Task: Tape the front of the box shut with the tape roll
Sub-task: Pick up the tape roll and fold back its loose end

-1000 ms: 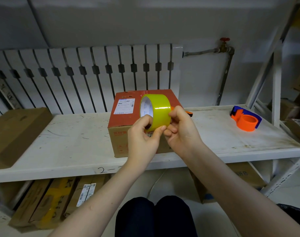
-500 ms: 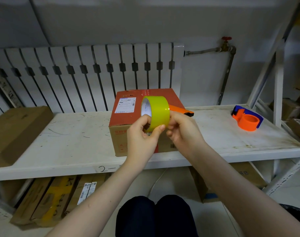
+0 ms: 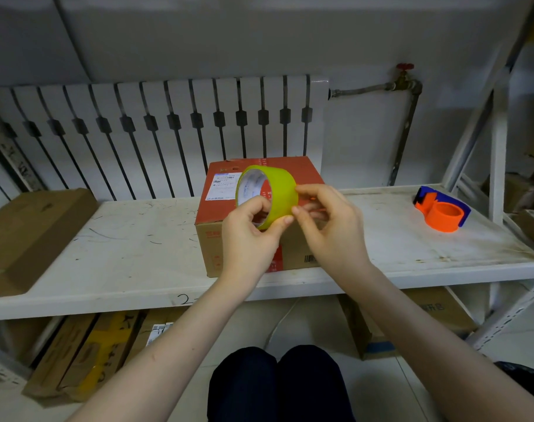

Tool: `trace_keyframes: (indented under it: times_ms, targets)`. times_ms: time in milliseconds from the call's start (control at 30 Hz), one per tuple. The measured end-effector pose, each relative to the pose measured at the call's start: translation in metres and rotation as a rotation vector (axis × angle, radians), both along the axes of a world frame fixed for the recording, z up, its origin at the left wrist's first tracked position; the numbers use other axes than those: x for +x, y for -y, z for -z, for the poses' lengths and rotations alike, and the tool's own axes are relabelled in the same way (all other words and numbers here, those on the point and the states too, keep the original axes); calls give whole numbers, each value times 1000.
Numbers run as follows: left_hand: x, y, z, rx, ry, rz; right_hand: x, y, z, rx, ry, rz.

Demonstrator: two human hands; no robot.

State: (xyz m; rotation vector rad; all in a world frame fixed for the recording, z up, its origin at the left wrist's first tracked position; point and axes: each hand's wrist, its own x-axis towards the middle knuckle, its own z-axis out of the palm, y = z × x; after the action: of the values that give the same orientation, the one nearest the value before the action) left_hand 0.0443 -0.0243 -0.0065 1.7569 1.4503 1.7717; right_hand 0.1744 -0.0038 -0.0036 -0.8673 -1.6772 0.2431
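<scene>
A cardboard box with a red top and a white shipping label stands near the front edge of the white shelf. I hold a yellow-green tape roll in the air just in front of the box top. My left hand grips the roll, thumb inside its core and fingers under its rim. My right hand touches the roll's outer face with its fingertips, thumb and forefinger pinched at the tape surface. My hands hide part of the box front.
An orange and blue tape dispenser lies at the shelf's right end. A flat brown carton sits at the left. A white radiator stands behind, a shelf post at right. More cartons lie under the shelf.
The roll has turned slightly in my left hand. My right fingers have shifted along its outer face. The box stays where it was.
</scene>
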Motion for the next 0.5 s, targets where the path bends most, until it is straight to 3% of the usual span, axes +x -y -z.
trace_keyframes:
  times_ms: [500]
  targets:
    - [-11,-4,13,-16,-68,77,4,-6,11,-184,-33,-66]
